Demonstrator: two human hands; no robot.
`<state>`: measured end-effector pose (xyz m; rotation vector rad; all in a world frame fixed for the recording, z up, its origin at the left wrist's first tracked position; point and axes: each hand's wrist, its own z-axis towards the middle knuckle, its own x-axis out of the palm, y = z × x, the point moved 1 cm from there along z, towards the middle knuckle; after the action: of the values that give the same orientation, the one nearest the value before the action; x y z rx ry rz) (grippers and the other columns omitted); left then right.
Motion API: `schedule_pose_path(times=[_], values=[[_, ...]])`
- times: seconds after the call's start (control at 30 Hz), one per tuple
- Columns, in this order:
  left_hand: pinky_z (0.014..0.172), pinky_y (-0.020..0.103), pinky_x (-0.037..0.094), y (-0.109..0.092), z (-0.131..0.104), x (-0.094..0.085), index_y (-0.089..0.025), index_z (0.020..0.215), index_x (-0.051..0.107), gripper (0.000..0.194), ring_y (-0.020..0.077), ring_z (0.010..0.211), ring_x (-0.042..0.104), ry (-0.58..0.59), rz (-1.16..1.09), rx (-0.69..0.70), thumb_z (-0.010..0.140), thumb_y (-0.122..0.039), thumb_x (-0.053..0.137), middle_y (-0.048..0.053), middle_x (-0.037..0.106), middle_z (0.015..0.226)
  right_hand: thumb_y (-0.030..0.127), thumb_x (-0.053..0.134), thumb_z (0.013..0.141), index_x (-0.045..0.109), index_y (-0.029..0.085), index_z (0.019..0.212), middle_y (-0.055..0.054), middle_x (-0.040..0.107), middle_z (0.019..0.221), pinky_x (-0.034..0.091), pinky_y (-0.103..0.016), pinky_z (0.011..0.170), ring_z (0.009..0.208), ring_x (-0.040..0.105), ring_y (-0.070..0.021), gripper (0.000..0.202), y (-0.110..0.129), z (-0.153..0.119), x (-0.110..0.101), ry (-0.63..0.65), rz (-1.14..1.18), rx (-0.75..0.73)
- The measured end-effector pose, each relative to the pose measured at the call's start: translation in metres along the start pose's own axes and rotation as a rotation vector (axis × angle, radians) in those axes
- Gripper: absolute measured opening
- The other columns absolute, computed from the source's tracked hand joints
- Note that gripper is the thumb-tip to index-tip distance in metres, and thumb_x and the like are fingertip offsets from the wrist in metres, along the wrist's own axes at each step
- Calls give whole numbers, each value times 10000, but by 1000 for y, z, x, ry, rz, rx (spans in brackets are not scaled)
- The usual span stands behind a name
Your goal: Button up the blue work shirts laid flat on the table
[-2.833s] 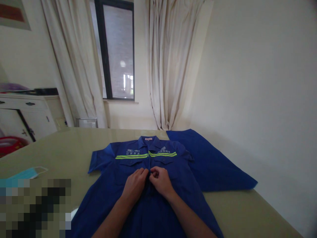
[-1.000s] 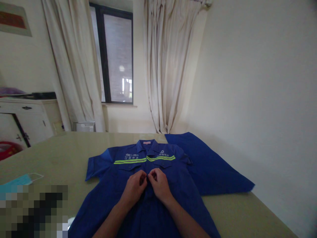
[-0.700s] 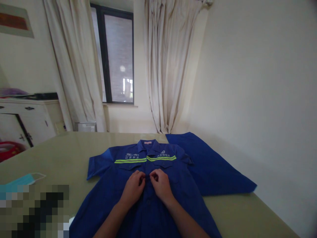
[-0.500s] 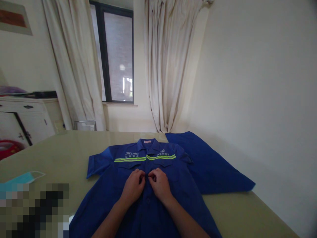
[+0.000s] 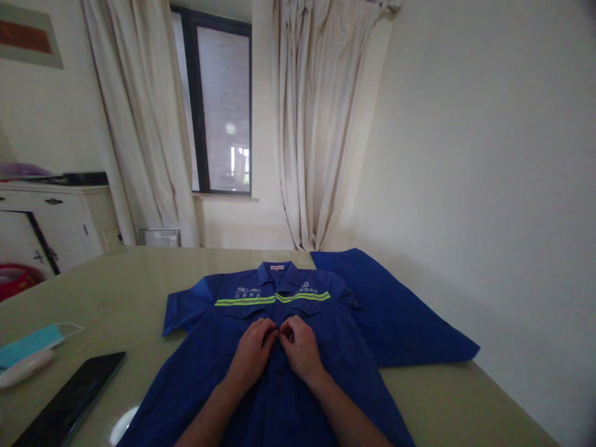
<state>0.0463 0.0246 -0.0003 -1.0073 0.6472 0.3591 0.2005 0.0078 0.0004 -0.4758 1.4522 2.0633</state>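
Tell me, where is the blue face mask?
The face mask lies at the far left of the head view on the table, beside a black phone, left of the blue shirt.

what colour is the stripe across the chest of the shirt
Fluorescent yellow-green stripe on a dark blue shirt, clearest in the head view.

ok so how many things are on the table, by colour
blue: 3, the shirt, the folded cloth and the face mask
black: 1, the tablet
white: 1, the small oblong thing
total: 5
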Motion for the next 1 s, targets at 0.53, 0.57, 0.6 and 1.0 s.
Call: schedule_pose_path(times=[0.53,0.57,0.6,1.0], values=[[731,292,442,13,5,2,-229,846,579,79,201,789,621,53,-32,-43,862,-221,502,19,647,826,85,620,807,640,242,814,23,613,807,337,-248,646,745,585,-154,159,4,-2,-1,57,-129,7],[739,294,441,13,5,3,-230,852,572,78,201,799,617,54,-30,-42,864,-216,496,20,643,838,85,619,814,639,242,812,23,609,811,336,-248,647,746,584,-152,159,4,-1,-2,58,-132,4],[745,296,441,13,5,4,-231,855,564,79,201,807,614,54,-27,-43,867,-212,489,22,640,847,85,620,820,638,242,812,24,605,818,337,-248,649,747,583,-150,158,4,-1,-2,58,-133,0],[759,293,449,8,5,-2,-227,1024,593,171,207,853,655,97,57,-119,880,-188,511,17,690,869,94,717,741,673,221,738,33,571,792,379,-236,654,711,551,-131,135,-4,4,1,14,28,89]])
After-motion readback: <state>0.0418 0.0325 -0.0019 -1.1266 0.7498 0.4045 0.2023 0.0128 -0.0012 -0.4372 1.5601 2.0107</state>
